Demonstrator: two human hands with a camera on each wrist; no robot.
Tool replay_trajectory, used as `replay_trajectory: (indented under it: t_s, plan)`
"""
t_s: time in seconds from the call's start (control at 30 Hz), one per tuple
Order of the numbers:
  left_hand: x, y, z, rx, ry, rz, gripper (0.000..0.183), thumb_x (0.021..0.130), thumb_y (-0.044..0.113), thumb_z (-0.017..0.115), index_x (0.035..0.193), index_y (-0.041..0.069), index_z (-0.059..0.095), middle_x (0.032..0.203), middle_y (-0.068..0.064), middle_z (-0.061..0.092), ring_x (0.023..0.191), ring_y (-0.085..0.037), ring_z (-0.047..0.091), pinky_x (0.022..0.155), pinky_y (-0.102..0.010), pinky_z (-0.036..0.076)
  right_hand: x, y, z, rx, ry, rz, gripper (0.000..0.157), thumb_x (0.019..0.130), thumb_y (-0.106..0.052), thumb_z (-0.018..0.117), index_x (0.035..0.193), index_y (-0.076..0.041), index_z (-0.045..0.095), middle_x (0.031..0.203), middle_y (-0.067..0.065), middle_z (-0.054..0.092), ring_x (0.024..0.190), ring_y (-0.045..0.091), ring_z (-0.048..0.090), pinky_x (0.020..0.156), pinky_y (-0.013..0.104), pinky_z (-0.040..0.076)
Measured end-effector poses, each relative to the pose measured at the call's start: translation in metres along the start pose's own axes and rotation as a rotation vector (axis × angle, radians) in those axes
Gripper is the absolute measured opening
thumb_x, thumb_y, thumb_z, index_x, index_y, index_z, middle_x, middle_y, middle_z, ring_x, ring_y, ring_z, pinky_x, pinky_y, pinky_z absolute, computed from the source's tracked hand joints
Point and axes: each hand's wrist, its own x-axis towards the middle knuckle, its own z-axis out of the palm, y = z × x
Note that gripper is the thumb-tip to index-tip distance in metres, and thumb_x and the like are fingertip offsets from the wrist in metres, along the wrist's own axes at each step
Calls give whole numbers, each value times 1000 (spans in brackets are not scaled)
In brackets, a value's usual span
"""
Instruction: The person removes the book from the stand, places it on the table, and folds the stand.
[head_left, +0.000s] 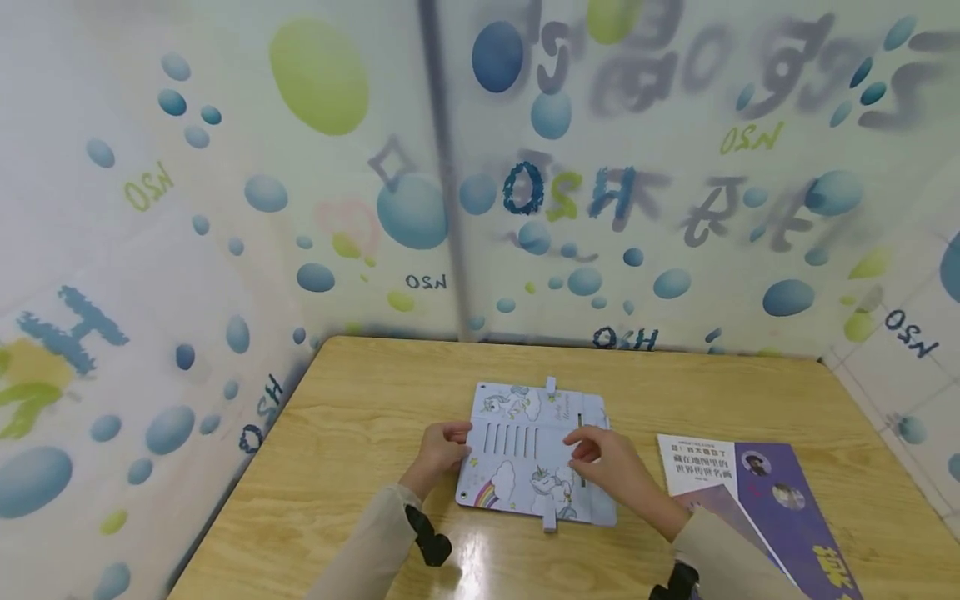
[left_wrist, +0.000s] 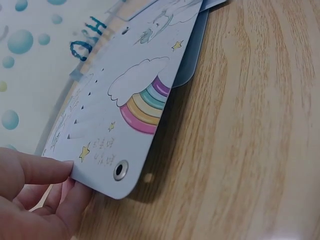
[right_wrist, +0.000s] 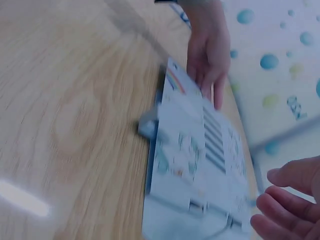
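A flat, pale book stand (head_left: 517, 467) printed with unicorns, clouds and a rainbow lies on the wooden table. A row of narrow slots (head_left: 512, 441) runs across its middle, and small tabs stick out at its top and bottom edges. My left hand (head_left: 442, 450) pinches the left edge; in the left wrist view a finger lies on top and other fingers are beneath, near a metal eyelet (left_wrist: 120, 170). That edge is raised off the table there. My right hand (head_left: 611, 467) hovers over the stand's right part, fingers loosely bent and holding nothing; its fingertips (right_wrist: 274, 175) appear apart from the surface.
To the right lie a purple and white booklet (head_left: 787, 492) and printed sheets, partly under my right forearm. The wooden table (head_left: 360, 400) meets a patterned curtain (head_left: 360, 275) at the back and sides.
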Motion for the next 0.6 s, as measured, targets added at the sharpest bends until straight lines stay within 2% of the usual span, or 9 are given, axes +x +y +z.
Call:
replay_trajectory:
  t_s: [0.1, 0.2, 0.4, 0.6]
  plan:
    - [-1, -1, -1, -2, 1, -1, 41, 74, -19, 58, 113, -7, 60, 88, -9, 56, 67, -13, 51, 45, -21, 43, -9, 19, -18, -16, 50, 73, 23, 77, 0, 70, 99, -2, 65, 75, -2, 62, 69, 12, 58, 57, 24, 48]
    - [-1, -1, -3, -5, 4, 1, 41, 74, -19, 57, 113, -7, 60, 89, -9, 56, 68, -13, 51, 45, -21, 42, -16, 33, -24, -20, 74, 121, 22, 76, -1, 71, 97, 0, 65, 74, 0, 63, 66, 13, 59, 57, 24, 48]
    - [0, -2, -3, 0, -1, 8, 41, 74, -19, 58, 113, -7, 59, 89, -9, 56, 70, -13, 52, 45, -22, 44, -22, 51, -19, 18, 79, 140, 17, 74, 0, 73, 89, 4, 65, 73, 5, 64, 64, 15, 58, 56, 24, 48]
    - [1, -3, 0, -1, 1, 9, 41, 74, -19, 57, 112, -7, 60, 86, -8, 55, 68, -14, 50, 44, -20, 42, -23, 57, -12, 21, 92, 139, 9, 75, 0, 72, 81, 1, 66, 73, 4, 64, 62, 14, 57, 55, 23, 46]
